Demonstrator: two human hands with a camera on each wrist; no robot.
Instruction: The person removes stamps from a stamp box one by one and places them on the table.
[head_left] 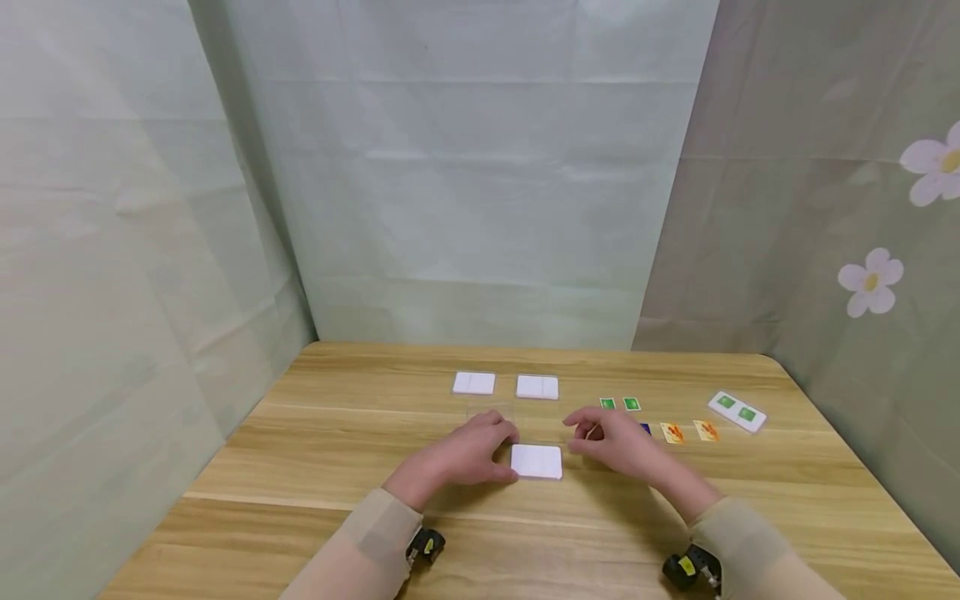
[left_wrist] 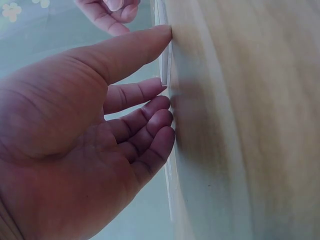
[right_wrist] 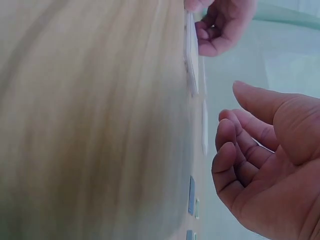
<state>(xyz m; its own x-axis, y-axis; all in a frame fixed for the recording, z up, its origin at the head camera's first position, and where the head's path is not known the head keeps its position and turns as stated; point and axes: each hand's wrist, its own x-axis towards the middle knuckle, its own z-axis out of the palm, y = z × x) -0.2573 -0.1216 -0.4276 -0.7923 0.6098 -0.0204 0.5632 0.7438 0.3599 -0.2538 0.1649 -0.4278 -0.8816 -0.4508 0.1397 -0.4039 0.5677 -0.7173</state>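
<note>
Your left hand (head_left: 472,450), thumb and fingers apart, touches the near card's (head_left: 536,461) left end on the table (head_left: 540,550), probably to steady it, while your right hand (head_left: 618,442) hovers beside its other end, fingers loosely bent, empty.

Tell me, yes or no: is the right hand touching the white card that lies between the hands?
No, the right wrist view shows a gap between the right hand and the white card.
</note>
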